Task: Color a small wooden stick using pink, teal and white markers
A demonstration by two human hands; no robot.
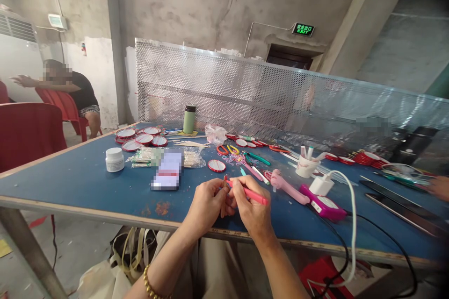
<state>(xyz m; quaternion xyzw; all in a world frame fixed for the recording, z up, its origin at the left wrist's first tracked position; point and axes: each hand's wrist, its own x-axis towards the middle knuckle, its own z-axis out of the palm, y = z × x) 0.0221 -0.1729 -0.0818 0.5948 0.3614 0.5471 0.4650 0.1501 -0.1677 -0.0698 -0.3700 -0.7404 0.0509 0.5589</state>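
At a blue table (87,196), hands (250,201), concrete wall (189,9)

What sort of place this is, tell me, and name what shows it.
Probably a workshop or craft room: a blue worktable strewn with red-rimmed discs, a perforated metal screen behind it, and a green EXIT sign on a bare wall.

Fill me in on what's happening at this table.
A person sits at a blue table, working with both hands. The right hand grips a pink pen-like tool, its tip at a small piece in the left hand's fingers; what that piece is, I can't make out. A red-rimmed disc lies just beyond the hands, with a phone to the left.
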